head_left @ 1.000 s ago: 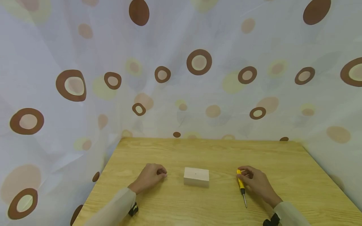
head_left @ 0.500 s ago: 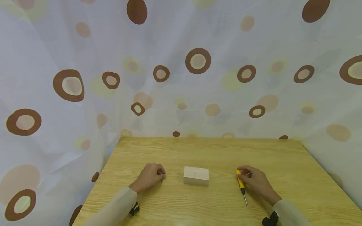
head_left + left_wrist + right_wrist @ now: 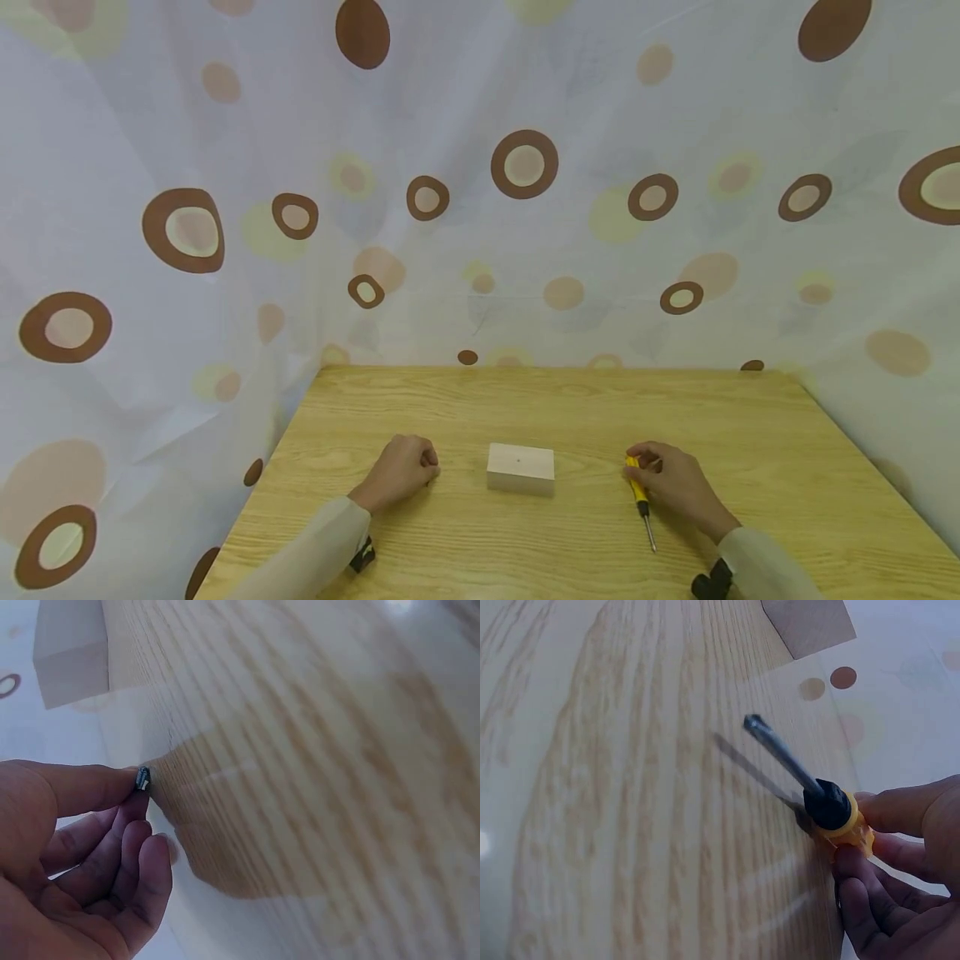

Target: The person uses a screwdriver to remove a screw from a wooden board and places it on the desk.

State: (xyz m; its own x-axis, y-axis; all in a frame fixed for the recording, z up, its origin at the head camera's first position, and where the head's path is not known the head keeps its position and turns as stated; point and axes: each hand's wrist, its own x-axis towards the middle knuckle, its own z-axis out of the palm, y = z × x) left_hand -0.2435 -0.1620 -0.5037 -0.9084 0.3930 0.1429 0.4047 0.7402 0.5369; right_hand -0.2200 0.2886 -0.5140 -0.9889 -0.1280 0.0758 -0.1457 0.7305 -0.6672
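Observation:
On the table (image 3: 570, 550) a pale rectangular wooden block (image 3: 521, 469), with a small dark hole in its top, sits between my two hands. To its left, my left hand (image 3: 399, 472) pinches a small dark metal piece like a screw (image 3: 142, 778) between thumb and fingertip; most of it is hidden. My right hand (image 3: 675, 483), right of the block, holds a screwdriver (image 3: 642, 505) by its yellow handle. The screwdriver's metal shaft (image 3: 784, 756) points toward the table's near side, tip slightly above the wood in the right wrist view.
A pale sheet (image 3: 480, 250) with brown and beige circles hangs behind the table and along both sides. Each forearm wears a dark strap at the wrist, the left strap (image 3: 363, 554) and the right strap (image 3: 712, 581).
My right hand and the screwdriver have shifted very slightly left. The left hand is nearly still, and the block has stayed in place.

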